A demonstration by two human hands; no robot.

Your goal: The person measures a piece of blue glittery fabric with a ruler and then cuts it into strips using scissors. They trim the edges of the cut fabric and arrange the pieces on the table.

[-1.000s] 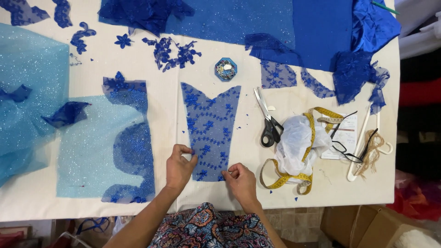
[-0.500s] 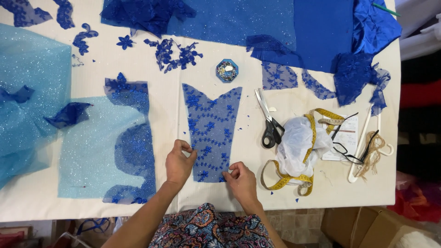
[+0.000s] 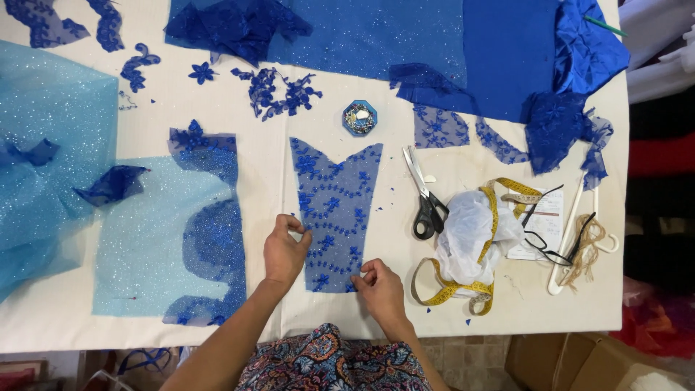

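Sheer beaded blue lace panel (image 3: 334,210), glittery pale tulle (image 3: 145,239), matt cream tablecloth (image 3: 260,145), metal-bladed scissors (image 3: 426,195) with black plastic handles.

bare forearms, paisley-patterned garment, perhaps a dress

A dressmaking workroom. A cutting table (image 3: 217,94) covered in cream cloth carries cut blue lace panels (image 3: 334,210), glittering turquoise tulle (image 3: 51,145), black-handled scissors (image 3: 427,206), a yellow tape measure (image 3: 463,289), a tin of pins (image 3: 360,117) and a white hanger (image 3: 579,232).
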